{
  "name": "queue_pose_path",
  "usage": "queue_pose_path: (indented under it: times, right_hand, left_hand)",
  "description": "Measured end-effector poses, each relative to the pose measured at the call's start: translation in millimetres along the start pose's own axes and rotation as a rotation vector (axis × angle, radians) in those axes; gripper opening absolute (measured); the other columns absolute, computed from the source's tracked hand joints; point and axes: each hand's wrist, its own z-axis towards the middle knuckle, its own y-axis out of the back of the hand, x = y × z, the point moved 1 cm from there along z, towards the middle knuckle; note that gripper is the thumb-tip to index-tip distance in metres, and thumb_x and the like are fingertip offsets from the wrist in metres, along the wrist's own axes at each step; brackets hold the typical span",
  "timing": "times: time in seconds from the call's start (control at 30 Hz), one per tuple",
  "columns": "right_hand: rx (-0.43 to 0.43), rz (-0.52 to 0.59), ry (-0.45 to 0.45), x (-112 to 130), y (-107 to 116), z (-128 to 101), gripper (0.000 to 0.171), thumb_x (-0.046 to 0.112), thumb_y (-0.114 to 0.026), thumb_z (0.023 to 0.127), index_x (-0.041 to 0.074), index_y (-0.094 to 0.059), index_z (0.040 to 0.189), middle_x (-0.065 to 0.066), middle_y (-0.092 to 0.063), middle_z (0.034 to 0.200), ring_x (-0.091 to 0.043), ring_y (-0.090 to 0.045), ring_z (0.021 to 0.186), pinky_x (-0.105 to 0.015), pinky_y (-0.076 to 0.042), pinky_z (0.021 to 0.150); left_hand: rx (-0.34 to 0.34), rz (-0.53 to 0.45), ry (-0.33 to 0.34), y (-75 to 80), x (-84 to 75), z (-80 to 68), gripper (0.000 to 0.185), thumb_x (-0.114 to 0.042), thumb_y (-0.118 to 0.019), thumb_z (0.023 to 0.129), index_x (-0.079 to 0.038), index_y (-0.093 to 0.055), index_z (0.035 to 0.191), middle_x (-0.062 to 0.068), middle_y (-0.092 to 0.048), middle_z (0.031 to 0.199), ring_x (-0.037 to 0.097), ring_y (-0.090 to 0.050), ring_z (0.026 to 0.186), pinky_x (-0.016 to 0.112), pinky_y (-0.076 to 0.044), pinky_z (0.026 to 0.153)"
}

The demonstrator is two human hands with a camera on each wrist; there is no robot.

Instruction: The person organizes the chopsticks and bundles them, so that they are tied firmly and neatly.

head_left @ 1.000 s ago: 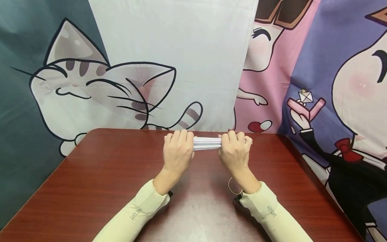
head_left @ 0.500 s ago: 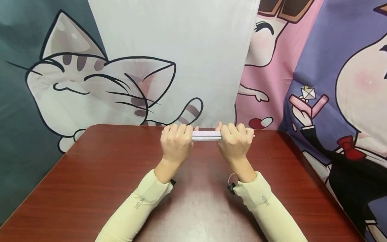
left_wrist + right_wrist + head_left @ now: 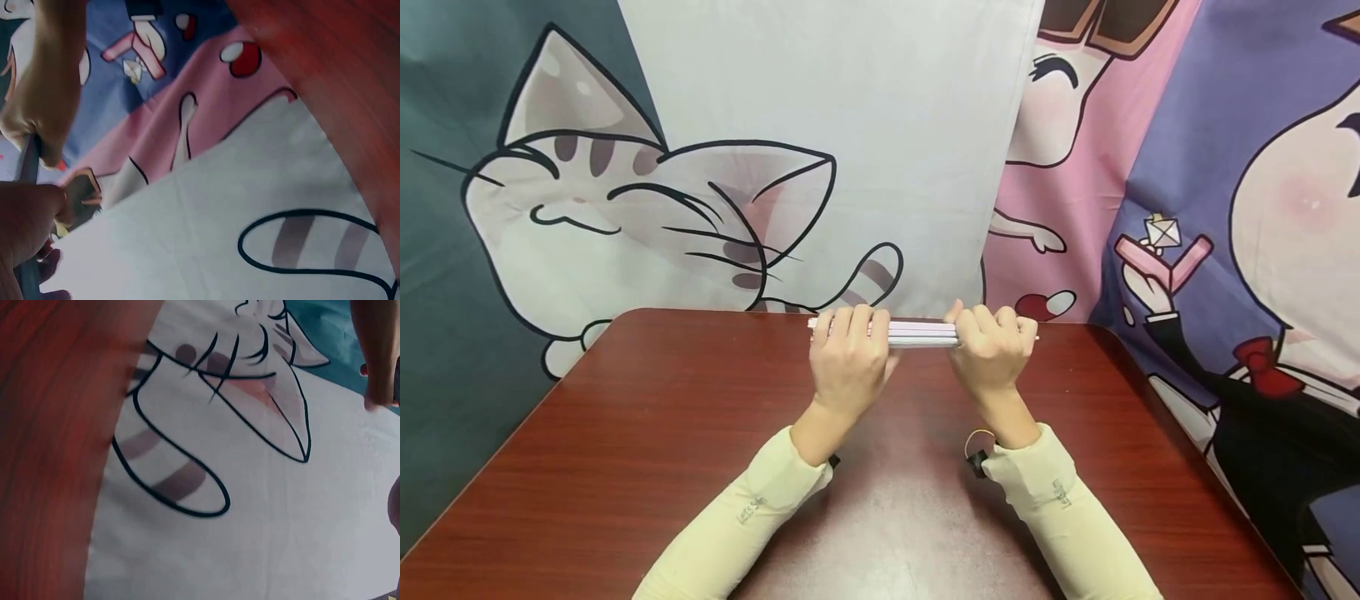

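Note:
A bundle of thin white sticks [image 3: 922, 333] lies level above the far edge of the red-brown table [image 3: 647, 433]. My left hand [image 3: 848, 350] curls round the bundle's left part, and my right hand [image 3: 992, 346] grips its right part. Short stick ends poke out beyond each fist. In the left wrist view the dark bundle [image 3: 28, 169] runs between the two hands at the left edge. The right wrist view catches only a sliver of a hand [image 3: 375, 350] at the upper right.
Cartoon-print cloth hangs behind the table: a cat [image 3: 625, 217] at the left, a white panel [image 3: 850, 125] in the middle, pink and purple figures [image 3: 1187, 208] at the right. A rubber band [image 3: 976, 442] sits on my right wrist. Both arms wear cream sleeves.
Both hands have lifted the bundle away from me toward the table's far edge, then shifted slightly right. The grip on it is unchanged.

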Motion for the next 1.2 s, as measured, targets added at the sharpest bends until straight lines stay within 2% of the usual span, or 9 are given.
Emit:
queue_pose_path:
  times: [0.13, 0.23, 0.4, 0.57, 0.83, 1.0, 1.2]
  right_hand:
    - [0.004, -0.008, 0.025, 6.7, 0.8, 0.1, 0.032, 0.010, -0.064, 0.082, 0.009, -0.043, 0.059, -0.004, -0.041, 0.054, -0.030, -0.038, 0.049, -0.046, -0.031, 0.056]
    - [0.019, 0.008, 0.045, 10.4, 2.2, 0.0, 0.030, 0.015, -0.067, 0.082, 0.009, -0.047, 0.061, -0.004, -0.044, 0.057, -0.030, -0.040, 0.052, -0.046, -0.032, 0.058]
    - [0.066, 0.082, 0.108, 12.0, 4.7, -2.1, 0.029, 0.030, -0.071, 0.078, 0.008, -0.055, 0.068, -0.005, -0.049, 0.061, -0.029, -0.044, 0.054, -0.048, -0.032, 0.062]
    - [0.109, 0.078, 0.149, 12.2, 4.9, -5.4, 0.031, 0.030, -0.069, 0.082, 0.009, -0.052, 0.067, -0.004, -0.047, 0.059, -0.028, -0.045, 0.052, -0.045, -0.035, 0.058]
    - [0.093, 0.006, 0.130, 11.5, -0.3, -10.5, 0.033, 0.023, -0.067, 0.084, 0.010, -0.047, 0.062, -0.003, -0.043, 0.057, -0.029, -0.041, 0.050, -0.044, -0.034, 0.055]
    - [0.104, -0.020, 0.100, 9.3, -3.0, -10.6, 0.031, 0.017, -0.066, 0.085, 0.009, -0.047, 0.062, -0.004, -0.044, 0.059, -0.031, -0.042, 0.053, -0.046, -0.035, 0.060]
    - [0.172, -0.060, 0.076, 8.7, -4.0, -10.8, 0.032, 0.016, -0.063, 0.089, 0.007, -0.047, 0.063, -0.006, -0.045, 0.062, -0.032, -0.045, 0.060, -0.048, -0.037, 0.068]
  left_hand:
    - [-0.086, 0.000, 0.022, -8.8, 8.0, -1.6, 0.026, -0.017, -0.059, 0.092, -0.010, -0.052, 0.069, 0.003, -0.046, 0.066, 0.024, -0.049, 0.063, 0.036, -0.042, 0.070]
    - [-0.116, 0.001, 0.017, -13.5, 12.9, -3.5, 0.032, -0.017, -0.056, 0.096, -0.010, -0.048, 0.066, 0.003, -0.043, 0.063, 0.023, -0.046, 0.060, 0.036, -0.040, 0.065]
    - [-0.100, 0.005, 0.010, -13.1, 18.4, -2.8, 0.033, -0.020, -0.053, 0.097, -0.009, -0.048, 0.067, 0.005, -0.044, 0.063, 0.025, -0.046, 0.059, 0.037, -0.039, 0.062]
    - [-0.089, 0.010, 0.010, -10.0, 22.6, 0.2, 0.032, -0.023, -0.057, 0.092, -0.008, -0.048, 0.065, 0.006, -0.044, 0.064, 0.026, -0.045, 0.058, 0.038, -0.037, 0.060]
    - [-0.043, -0.014, 0.022, -10.8, 22.6, -3.4, 0.032, -0.020, -0.055, 0.092, -0.008, -0.049, 0.062, 0.006, -0.045, 0.060, 0.027, -0.048, 0.057, 0.039, -0.040, 0.061]
    - [-0.015, -0.005, 0.039, -11.6, 17.9, -5.1, 0.029, -0.012, -0.056, 0.090, -0.010, -0.048, 0.062, 0.005, -0.046, 0.059, 0.026, -0.050, 0.057, 0.039, -0.041, 0.060]
    - [0.012, 0.000, 0.048, -13.6, 14.7, -6.1, 0.028, -0.007, -0.056, 0.088, -0.010, -0.047, 0.062, 0.006, -0.046, 0.058, 0.026, -0.048, 0.057, 0.038, -0.038, 0.057]
